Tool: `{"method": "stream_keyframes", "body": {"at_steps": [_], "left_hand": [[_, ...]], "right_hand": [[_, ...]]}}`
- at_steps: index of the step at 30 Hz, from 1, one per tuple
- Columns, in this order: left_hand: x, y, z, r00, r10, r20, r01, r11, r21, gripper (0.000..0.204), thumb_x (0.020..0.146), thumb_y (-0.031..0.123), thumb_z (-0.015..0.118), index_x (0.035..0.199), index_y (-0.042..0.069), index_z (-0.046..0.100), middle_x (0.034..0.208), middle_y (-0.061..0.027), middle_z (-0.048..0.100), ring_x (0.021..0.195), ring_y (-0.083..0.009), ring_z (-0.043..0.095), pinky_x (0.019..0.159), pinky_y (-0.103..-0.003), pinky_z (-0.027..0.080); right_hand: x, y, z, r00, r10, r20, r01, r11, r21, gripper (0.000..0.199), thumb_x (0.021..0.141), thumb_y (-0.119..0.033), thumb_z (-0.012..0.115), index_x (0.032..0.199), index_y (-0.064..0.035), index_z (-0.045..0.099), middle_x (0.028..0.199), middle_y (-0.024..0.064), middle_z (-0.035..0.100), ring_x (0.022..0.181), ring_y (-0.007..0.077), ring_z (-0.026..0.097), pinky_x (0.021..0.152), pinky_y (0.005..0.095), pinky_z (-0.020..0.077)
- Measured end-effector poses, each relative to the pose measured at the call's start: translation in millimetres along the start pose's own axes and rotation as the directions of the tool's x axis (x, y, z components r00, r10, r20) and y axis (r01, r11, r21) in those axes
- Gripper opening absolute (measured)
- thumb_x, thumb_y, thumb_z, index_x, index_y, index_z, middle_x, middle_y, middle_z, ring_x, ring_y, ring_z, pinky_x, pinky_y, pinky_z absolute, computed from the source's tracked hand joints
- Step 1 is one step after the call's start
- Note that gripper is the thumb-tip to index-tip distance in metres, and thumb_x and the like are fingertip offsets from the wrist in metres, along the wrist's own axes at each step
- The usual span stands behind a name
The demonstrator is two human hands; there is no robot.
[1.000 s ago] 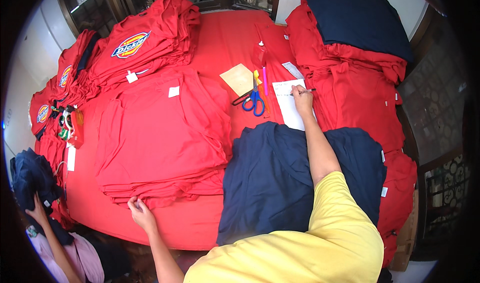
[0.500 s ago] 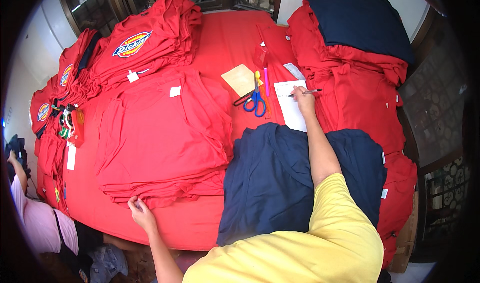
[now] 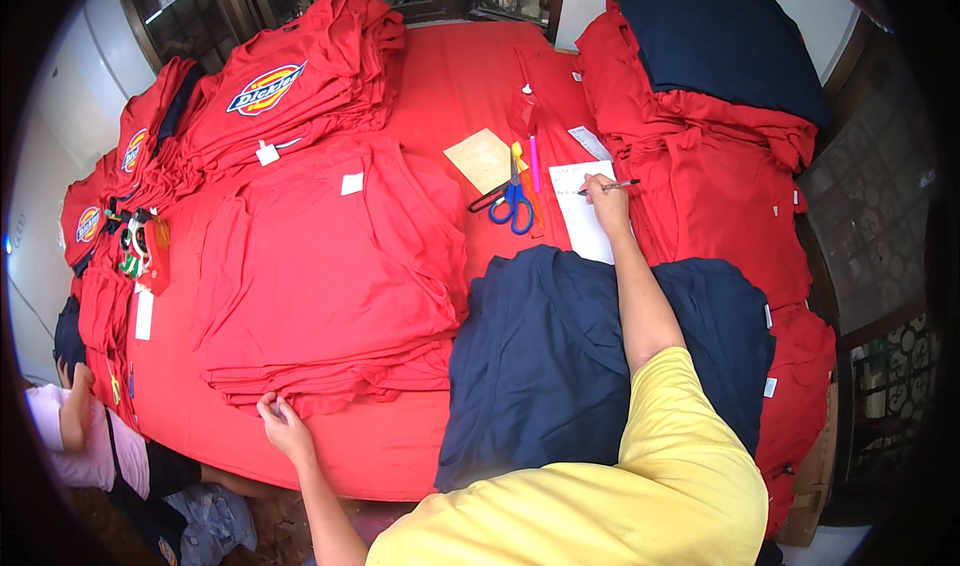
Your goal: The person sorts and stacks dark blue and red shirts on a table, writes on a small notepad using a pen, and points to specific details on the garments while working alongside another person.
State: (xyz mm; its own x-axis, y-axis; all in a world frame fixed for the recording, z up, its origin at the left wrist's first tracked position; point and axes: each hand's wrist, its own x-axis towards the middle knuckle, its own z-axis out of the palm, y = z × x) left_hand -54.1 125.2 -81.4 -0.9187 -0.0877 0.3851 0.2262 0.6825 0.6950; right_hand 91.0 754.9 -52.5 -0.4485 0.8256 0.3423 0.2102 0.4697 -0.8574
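My right hand (image 3: 608,204) is closed around a pen (image 3: 622,184), its tip on a white sheet of paper (image 3: 582,236) with a few lines of handwriting. My right forearm passes over a dark navy garment (image 3: 540,356) lying in front of me. My left hand (image 3: 285,430) is at the lower edge of a wide stack of red shirts (image 3: 330,256), thumb and fingers drawn together at the hem of a red shirt. Blue-handled scissors (image 3: 512,211) lie left of the paper, by a tan square of card (image 3: 477,159) and a pink marker (image 3: 535,164).
Folded red shirts with a printed emblem (image 3: 300,76) are piled at the back left. At the right, red piles (image 3: 700,196) carry a navy garment (image 3: 720,41) on top. Tape rolls (image 3: 135,241) sit at the left edge. A person in pink (image 3: 85,436) is at lower left.
The person at lower left has shifted, bringing an arm down and inward near a dark garment. My left hand stays at the shirt hem; my right hand with the pen has barely moved.
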Motion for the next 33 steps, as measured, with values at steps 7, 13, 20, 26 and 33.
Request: {"method": "stream_keyframes", "body": {"at_steps": [7,13,20,26,33], "left_hand": [[-1,-3,1,1.0,0.003,-0.01,-0.004,0.999,-0.039,0.013,0.093,0.011,0.055,0.102,0.002,0.056,0.073,-0.0132,0.057,0.065,-0.0223,0.055,0.061,-0.035,0.044],[-3,-2,1,1.0,0.017,-0.025,-0.018,0.999,-0.041,0.013,0.094,0.011,0.054,0.103,0.002,0.056,0.073,-0.0119,0.057,0.065,-0.0214,0.054,0.061,-0.035,0.044],[4,0,7,1.0,0.011,0.006,-0.011,0.999,-0.038,0.014,0.094,0.013,0.054,0.103,0.002,0.056,0.074,-0.0118,0.058,0.066,-0.0209,0.055,0.061,-0.034,0.044],[-5,10,-23,0.999,-0.048,-0.008,0.048,0.998,0.035,0.015,0.093,0.013,0.055,0.103,0.002,0.057,0.076,-0.0139,0.061,0.07,-0.0232,0.059,0.063,-0.036,0.046],[-3,2,2,1.0,0.002,-0.017,0.0,0.996,0.086,0.016,0.086,0.015,0.06,0.1,0.008,0.058,0.084,-0.0148,0.064,0.079,-0.0346,0.061,0.072,-0.047,0.046]], "right_hand": [[2,-3,-6,0.99,0.051,-0.135,-0.055,0.998,-0.023,0.036,0.091,-0.029,0.05,0.072,-0.0019,0.064,0.056,0.0071,0.054,0.054,0.0162,0.051,0.053,0.0341,0.0388],[1,-1,-5,0.995,0.021,-0.099,-0.029,0.996,-0.08,0.035,0.091,-0.028,0.049,0.074,-0.0013,0.064,0.061,0.0154,0.058,0.058,0.0277,0.057,0.059,0.0398,0.0429],[4,11,-2,0.983,-0.135,-0.124,0.094,0.952,-0.29,0.03,0.092,-0.024,0.047,0.078,-0.0008,0.061,0.072,0.02,0.064,0.07,0.0375,0.062,0.066,0.0458,0.0457],[21,46,18,0.933,-0.36,0.015,0.33,0.838,-0.434,0.028,0.09,-0.021,0.049,0.089,0.0003,0.067,0.093,0.0189,0.068,0.087,0.035,0.064,0.08,0.0438,0.0493],[44,82,-23,0.989,0.13,0.071,-0.144,0.958,0.25,0.02,0.095,-0.033,0.056,0.092,-0.0132,0.058,0.062,-0.0076,0.04,0.05,0.0026,0.037,0.042,0.0194,0.0311]]}}
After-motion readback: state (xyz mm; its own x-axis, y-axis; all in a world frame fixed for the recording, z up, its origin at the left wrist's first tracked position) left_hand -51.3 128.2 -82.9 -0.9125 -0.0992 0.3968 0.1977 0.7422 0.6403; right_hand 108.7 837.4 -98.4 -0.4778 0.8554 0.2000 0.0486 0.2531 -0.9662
